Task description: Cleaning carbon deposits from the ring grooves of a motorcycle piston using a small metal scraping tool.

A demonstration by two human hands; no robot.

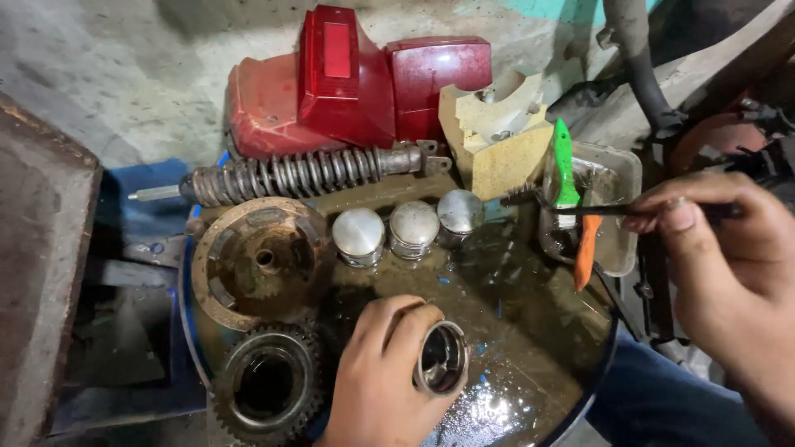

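- Step judged in hand: brush-cleaning of a piston over the oily drum lid.
- Piston is gripped, open end up, by the clenched left hand, near the lid's front rim.
- Small brush is pinched by the right hand, bristles beside the solvent tray at the lid's right edge.
- Next move judged to need the bristles brought to the piston.
- Three pistons stand at lid centre.

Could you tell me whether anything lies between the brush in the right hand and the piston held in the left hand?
Nothing visible does: between the brush and the held piston lies only the wet drum top.
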